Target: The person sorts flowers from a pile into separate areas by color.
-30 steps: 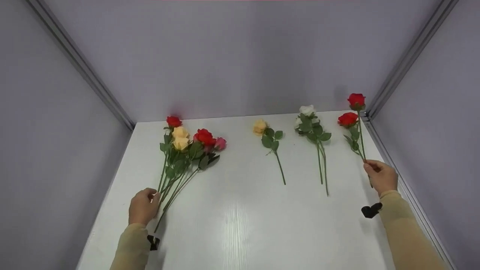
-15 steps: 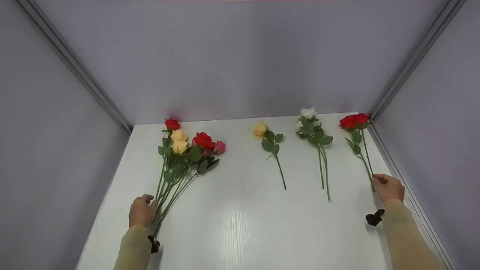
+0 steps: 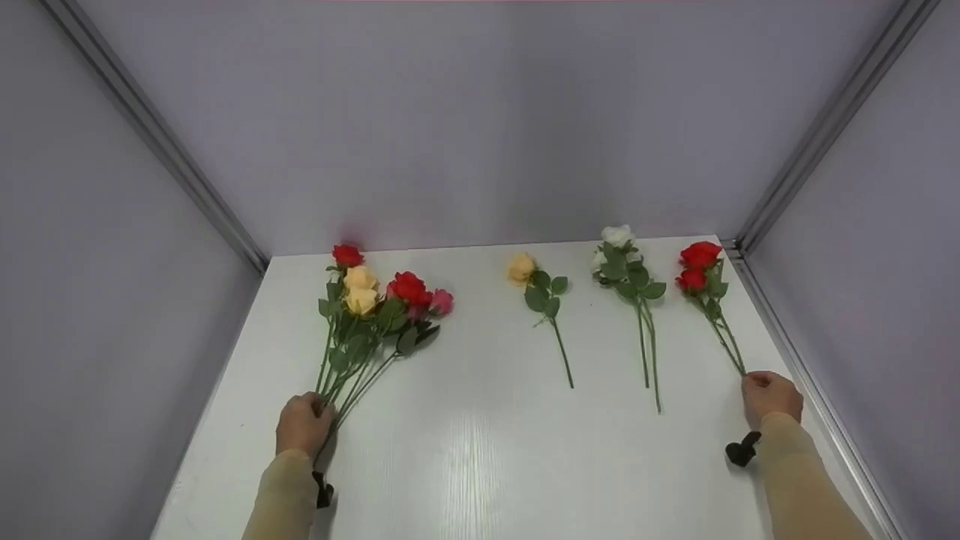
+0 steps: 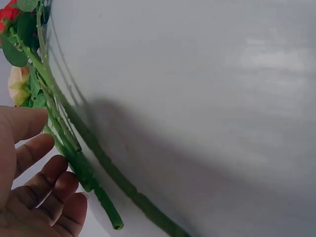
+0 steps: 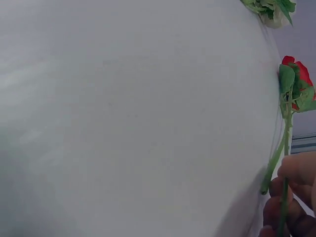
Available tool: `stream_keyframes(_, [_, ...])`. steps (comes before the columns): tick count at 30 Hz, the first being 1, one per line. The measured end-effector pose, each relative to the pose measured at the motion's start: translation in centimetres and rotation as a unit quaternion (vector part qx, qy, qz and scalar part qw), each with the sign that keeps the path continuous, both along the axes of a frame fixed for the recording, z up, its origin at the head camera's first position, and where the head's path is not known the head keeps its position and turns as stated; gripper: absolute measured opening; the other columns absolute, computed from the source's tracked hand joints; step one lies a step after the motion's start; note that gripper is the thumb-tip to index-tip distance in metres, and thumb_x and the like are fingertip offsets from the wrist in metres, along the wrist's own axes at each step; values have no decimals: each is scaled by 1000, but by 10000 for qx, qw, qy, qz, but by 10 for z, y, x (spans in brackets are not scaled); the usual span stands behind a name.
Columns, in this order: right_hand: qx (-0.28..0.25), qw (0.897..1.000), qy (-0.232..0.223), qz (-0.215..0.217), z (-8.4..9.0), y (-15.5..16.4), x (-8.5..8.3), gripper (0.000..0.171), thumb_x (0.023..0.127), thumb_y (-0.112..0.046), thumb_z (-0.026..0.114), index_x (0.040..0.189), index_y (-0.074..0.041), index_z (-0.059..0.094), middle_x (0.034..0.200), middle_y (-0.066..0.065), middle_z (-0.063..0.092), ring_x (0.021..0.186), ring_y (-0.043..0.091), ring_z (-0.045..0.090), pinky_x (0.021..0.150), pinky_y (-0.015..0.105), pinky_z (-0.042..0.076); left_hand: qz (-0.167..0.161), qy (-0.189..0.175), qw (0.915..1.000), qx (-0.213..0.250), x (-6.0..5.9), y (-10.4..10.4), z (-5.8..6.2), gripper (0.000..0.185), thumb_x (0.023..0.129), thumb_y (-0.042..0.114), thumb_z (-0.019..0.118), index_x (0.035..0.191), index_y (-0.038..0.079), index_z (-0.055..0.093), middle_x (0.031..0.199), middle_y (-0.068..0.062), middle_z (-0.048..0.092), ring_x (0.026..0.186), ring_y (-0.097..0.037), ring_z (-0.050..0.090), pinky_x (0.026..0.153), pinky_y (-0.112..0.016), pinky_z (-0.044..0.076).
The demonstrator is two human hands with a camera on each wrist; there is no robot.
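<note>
Red rose [image 3: 691,280] lowered, stem [image 5: 288,129] in right hand [image 3: 772,396].

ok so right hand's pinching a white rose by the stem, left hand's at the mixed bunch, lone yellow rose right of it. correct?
Wrong colour: right hand pinches a red rose by the stem, as the right wrist view shows. Rest is fine: left hand at the mixed bunch, lone yellow rose right of it.

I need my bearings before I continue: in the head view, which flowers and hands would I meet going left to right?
Mixed rose bunch → single yellow rose → white roses → two red roses → right hand. Left hand omitted: it overlaps the bunch's stems.
</note>
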State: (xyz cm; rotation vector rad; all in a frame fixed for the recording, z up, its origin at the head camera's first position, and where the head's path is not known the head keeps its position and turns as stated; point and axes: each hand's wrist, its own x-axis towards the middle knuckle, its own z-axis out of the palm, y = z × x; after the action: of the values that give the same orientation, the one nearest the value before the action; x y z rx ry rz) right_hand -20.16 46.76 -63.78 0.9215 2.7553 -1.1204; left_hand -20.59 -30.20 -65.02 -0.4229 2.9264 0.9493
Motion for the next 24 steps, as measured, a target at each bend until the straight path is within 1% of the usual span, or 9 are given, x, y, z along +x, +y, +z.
stream_keyframes(2, [-135, 9999, -69, -81, -2, -1, 2, 43, 98, -34, 46, 127, -4, 57, 119, 16, 58, 100, 28, 56, 77, 38, 46, -39, 74, 9999, -90, -1, 1, -2, 21, 89, 16, 66, 100, -1, 64, 88, -12, 54, 81, -26, 53, 72, -43, 45])
stream_keyframes(4, [-148, 9998, -100, -104, -4, -1, 3, 45, 97, -36, 46, 128, -5, 57, 120, 15, 58, 98, 27, 56, 76, 37, 46, -55, 148, 9997, -160, -2, 2, -4, 20, 87, 15, 68, 99, -1, 64, 88, -12, 55, 82, -27, 54, 73, -45, 46])
stream_keyframes(10, [-104, 9998, -143, 68, -7, 0, 7, 49, 98, -42, 46, 130, -6, 52, 121, 15, 53, 99, 28, 53, 74, 39, 43, -121, 363, 9988, -315, -3, 2, -10, 20, 86, 13, 70, 100, -1, 64, 87, -11, 55, 83, -28, 55, 74, -46, 47])
stream_keyframes(13, [-180, 9997, -154, 49, -7, 2, 8, 47, 98, -43, 47, 128, -7, 53, 117, 13, 54, 97, 27, 54, 73, 37, 43, -116, 547, 9974, -447, -2, 7, -12, 21, 87, 16, 69, 99, 0, 64, 88, -11, 54, 84, -28, 54, 74, -47, 46])
stream_keyframes(16, [-291, 9994, -194, -28, -7, 4, 8, 47, 97, -45, 47, 126, -8, 54, 113, 11, 57, 90, 22, 55, 72, 36, 43, -234, 641, 9963, -524, -2, 15, -12, 25, 88, 20, 69, 101, -1, 64, 89, -11, 55, 85, -29, 55, 75, -47, 47])
stream_keyframes(18, [-328, 9992, -218, -65, -6, 5, 8, 48, 97, -45, 47, 126, -8, 55, 111, 9, 57, 86, 19, 54, 71, 35, 43, -404, 626, 9957, -542, -2, 20, -11, 27, 87, 21, 70, 101, -1, 65, 90, -12, 58, 86, -30, 58, 76, -48, 48])
stream_keyframes(20, [-330, 9992, -209, -66, -6, 5, 8, 48, 97, -44, 47, 126, -7, 55, 110, 8, 58, 85, 17, 54, 71, 34, 43, -553, 534, 9955, -560, -3, 24, -9, 24, 87, 20, 70, 99, -1, 66, 89, -11, 61, 85, -29, 60, 75, -47, 49])
stream_keyframes(21, [-346, 9992, -178, -49, -5, 5, 9, 47, 97, -44, 47, 125, -7, 55, 109, 9, 58, 85, 17, 53, 71, 34, 42, -594, 487, 9954, -564, -4, 25, -9, 21, 87, 19, 70, 97, 0, 67, 88, -10, 62, 84, -28, 61, 75, -47, 49])
stream_keyframes(24, [-382, 9992, -137, -10, -5, 2, 8, 46, 97, -43, 48, 124, -6, 56, 109, 8, 58, 87, 18, 53, 72, 34, 42, -583, 341, 9961, -575, -6, 26, -9, 13, 88, 14, 68, 93, 2, 68, 84, -9, 64, 80, -26, 62, 73, -46, 50])
